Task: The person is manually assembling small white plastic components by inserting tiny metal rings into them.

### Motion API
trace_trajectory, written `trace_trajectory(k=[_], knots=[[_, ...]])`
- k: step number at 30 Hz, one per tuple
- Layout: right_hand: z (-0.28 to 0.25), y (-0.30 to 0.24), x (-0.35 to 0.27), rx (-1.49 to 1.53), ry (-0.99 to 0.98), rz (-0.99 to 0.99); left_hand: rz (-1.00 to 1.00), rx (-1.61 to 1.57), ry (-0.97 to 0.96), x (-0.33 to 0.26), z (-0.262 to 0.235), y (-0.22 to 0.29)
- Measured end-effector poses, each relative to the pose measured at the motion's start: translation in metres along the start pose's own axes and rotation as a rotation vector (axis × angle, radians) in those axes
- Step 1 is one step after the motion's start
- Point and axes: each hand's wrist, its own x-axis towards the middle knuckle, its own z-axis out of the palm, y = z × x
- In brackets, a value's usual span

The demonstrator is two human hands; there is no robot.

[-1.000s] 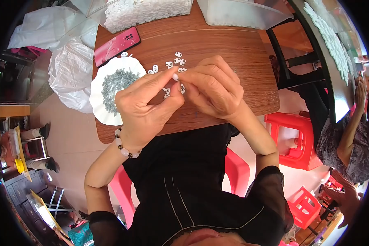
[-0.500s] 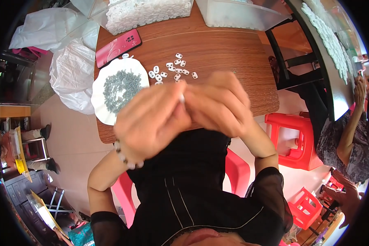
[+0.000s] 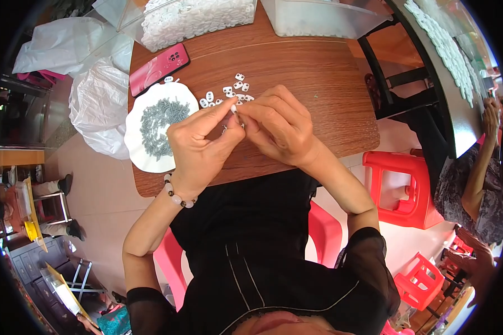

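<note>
Over the near part of the table, my left hand (image 3: 201, 142) pinches a small white plastic piece (image 3: 234, 109) between thumb and index finger. My right hand (image 3: 282, 125) meets it from the right with fingers closed; whatever lies in its fingertips is hidden. Just beyond my hands, several loose white two-holed plastic pieces (image 3: 239, 85) lie scattered, some partly covered by my fingers. To the left stands a white scalloped plate (image 3: 137, 111) bearing a pile of small grey metal springs (image 3: 159, 125).
A pink phone (image 3: 159, 70) lies behind the plate, near the brown table's (image 3: 318, 72) left edge. At the back are a clear bin of white pieces (image 3: 198, 22) and another translucent bin (image 3: 327, 19). A red stool (image 3: 402, 190) stands right; another person's arm (image 3: 480, 173) shows at far right.
Both hands have come from a motion blur into sharp view, shifting slightly left and turning so the white piece shows between the fingertips. Part of the scattered pieces is now covered.
</note>
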Motion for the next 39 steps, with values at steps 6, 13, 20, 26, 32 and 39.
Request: trace_trajectory(k=[6,13,20,26,32,39], knots=[[0.004,-0.001,-0.006,0.025,-0.016,0.070,-0.158,-0.112,-0.015,-0.005,0.004,-0.006],[-0.013,-0.017,0.007,-0.021,0.022,-0.052,0.423,0.179,0.001,0.000,-0.010,0.014],[0.000,0.019,0.003,-0.070,0.062,-0.099,0.528,0.186,0.027,0.022,0.003,-0.021],[0.001,0.022,0.002,0.015,-0.004,0.048,-0.369,-0.429,-0.085,0.012,0.010,-0.021],[-0.013,0.015,0.000,0.086,-0.036,0.262,-0.570,-0.900,-0.068,-0.004,0.013,-0.031],[-0.022,0.002,0.009,0.234,-0.169,0.329,-0.490,-0.997,-0.083,-0.011,0.012,-0.026]])
